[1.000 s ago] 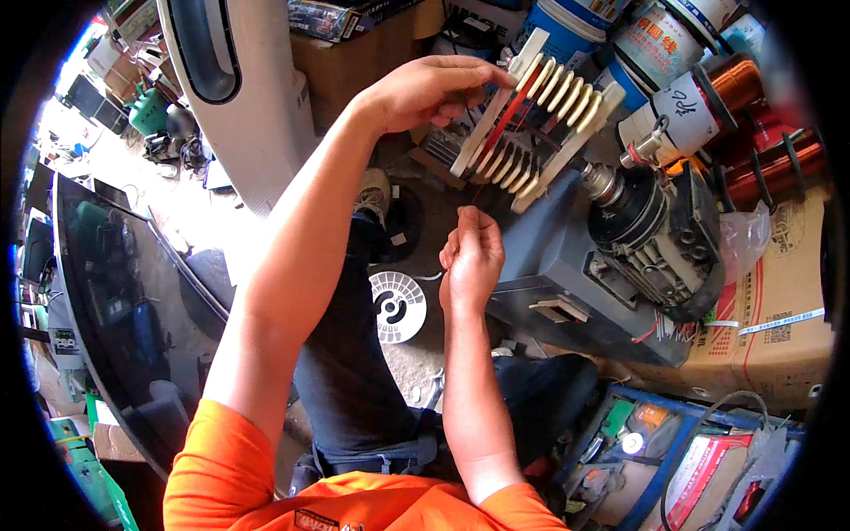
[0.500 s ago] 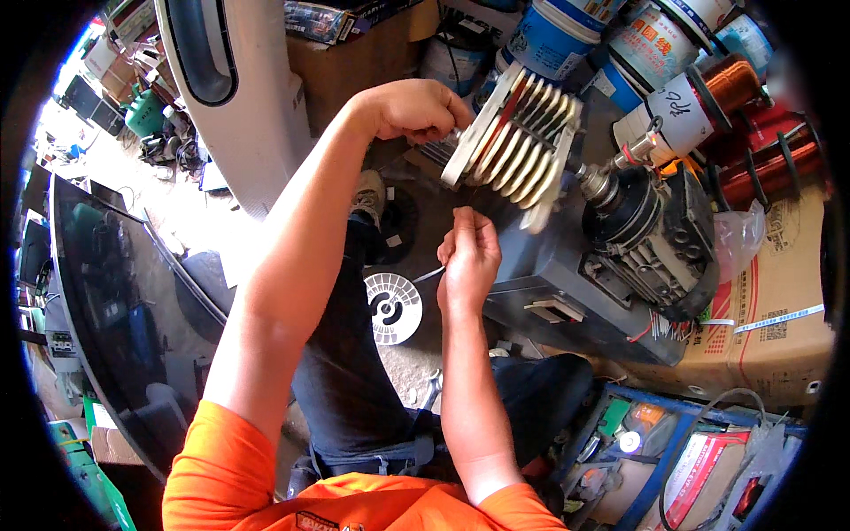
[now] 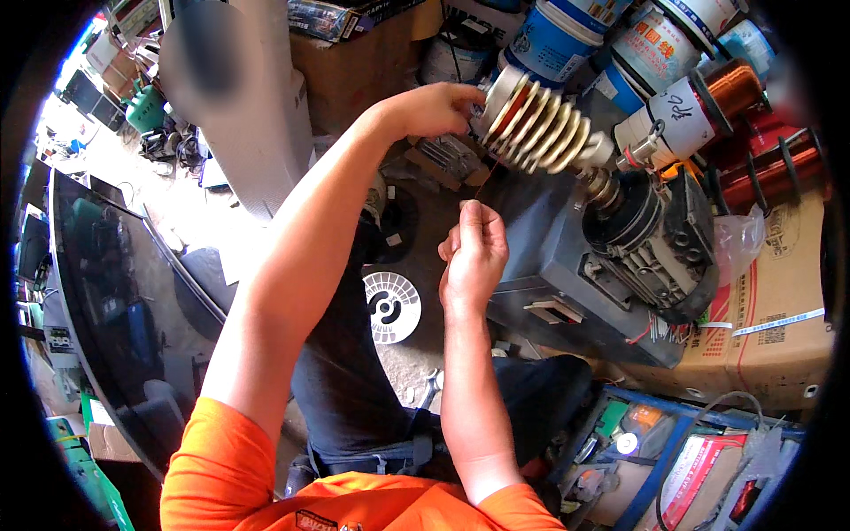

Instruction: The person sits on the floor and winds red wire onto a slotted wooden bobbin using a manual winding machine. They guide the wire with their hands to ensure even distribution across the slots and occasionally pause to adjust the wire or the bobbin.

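A coil-winding former [image 3: 542, 133] with several pale discs and a red strip near its left end slants across the upper middle. Its right end meets the shaft of a dark motor-like machine [image 3: 646, 230]. Curled around the former's left end are the fingers of my left hand [image 3: 436, 108]; the fingertips are partly hidden there. Below the former, apart from it, my right hand [image 3: 475, 252] is closed in a pinch, thumb up. Whatever it pinches is too fine to make out.
The machine rests on a grey metal case [image 3: 553, 274]. Spools of copper wire [image 3: 730, 84] and blue-and-white buckets [image 3: 553, 44] crowd the upper right. A white slotted disc [image 3: 392, 307] lies on the floor by my leg. A blue-edged parts tray [image 3: 660, 478] sits lower right.
The former has rotated about its axis, so its discs now show at another angle. My left hand shifted slightly right with its end. My right hand turned a little, thumb upward.
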The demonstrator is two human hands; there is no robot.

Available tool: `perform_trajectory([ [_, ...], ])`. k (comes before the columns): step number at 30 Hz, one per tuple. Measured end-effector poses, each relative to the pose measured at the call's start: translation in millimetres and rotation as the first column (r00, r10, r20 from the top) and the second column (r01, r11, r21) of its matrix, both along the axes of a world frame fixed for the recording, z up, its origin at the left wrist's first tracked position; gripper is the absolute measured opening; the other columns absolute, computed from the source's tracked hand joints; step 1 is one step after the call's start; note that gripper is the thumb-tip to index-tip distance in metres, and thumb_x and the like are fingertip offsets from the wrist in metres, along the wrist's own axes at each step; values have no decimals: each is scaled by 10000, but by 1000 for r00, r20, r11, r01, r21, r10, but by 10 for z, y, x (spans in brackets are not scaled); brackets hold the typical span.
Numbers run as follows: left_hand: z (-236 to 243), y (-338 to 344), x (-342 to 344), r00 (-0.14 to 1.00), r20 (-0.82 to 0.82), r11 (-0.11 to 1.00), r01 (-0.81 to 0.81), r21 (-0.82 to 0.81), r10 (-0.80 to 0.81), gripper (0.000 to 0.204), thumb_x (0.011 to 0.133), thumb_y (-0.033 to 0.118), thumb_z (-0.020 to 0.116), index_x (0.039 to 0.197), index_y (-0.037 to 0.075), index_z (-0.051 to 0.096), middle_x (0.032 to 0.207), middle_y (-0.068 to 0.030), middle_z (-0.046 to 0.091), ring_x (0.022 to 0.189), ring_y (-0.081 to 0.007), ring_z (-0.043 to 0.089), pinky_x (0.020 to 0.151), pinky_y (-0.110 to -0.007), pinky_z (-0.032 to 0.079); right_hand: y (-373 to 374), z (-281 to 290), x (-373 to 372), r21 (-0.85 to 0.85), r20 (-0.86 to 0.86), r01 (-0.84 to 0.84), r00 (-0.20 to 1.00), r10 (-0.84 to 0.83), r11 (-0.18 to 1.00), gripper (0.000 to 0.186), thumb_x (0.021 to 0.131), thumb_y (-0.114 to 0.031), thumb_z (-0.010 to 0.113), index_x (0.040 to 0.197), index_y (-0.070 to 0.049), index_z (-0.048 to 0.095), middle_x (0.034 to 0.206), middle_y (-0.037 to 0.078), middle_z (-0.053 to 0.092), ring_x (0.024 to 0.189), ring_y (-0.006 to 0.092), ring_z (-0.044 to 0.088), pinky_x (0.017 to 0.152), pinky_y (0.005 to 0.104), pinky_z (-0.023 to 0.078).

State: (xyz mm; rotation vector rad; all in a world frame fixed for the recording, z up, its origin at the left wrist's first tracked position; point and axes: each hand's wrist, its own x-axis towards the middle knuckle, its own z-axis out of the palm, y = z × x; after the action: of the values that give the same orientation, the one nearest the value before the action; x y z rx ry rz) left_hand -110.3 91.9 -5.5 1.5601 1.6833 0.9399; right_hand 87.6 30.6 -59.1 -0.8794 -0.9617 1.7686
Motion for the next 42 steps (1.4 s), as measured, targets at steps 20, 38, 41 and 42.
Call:
perform_trajectory([
  [20,7,-752,751,887,366,959,-276,-67,281,511,739,151,783,1108,-51,494,884,-88,596,765,-125,586,625,-249,503,97,-173,56,-55,-256,-155,957,136,986,123,922,-108,485,956,-9,549,754,57,549,560,106,410,540,271,342],
  [38,-1,-756,717,928,190,947,-321,-24,320,504,690,230,803,1011,-44,527,833,-122,601,718,-158,587,586,-293,483,26,-268,194,-7,-81,-144,986,143,990,150,869,1,638,1010,48,628,996,108,638,757,140,614,693,256,506],
  [41,24,-757,724,934,142,945,-327,-20,327,512,684,225,802,1006,-63,527,839,-146,622,721,-183,614,612,-307,490,30,-272,215,-69,-156,-157,977,145,985,167,888,-13,615,1046,39,616,972,96,639,702,125,579,657,255,495],
  [42,52,-759,723,933,127,942,-334,-30,335,527,670,226,803,1002,-81,533,853,-177,641,740,-211,641,645,-323,498,25,-282,193,-63,-230,-171,961,152,983,179,893,-17,607,1064,37,608,966,93,637,684,120,566,644,255,492],
])
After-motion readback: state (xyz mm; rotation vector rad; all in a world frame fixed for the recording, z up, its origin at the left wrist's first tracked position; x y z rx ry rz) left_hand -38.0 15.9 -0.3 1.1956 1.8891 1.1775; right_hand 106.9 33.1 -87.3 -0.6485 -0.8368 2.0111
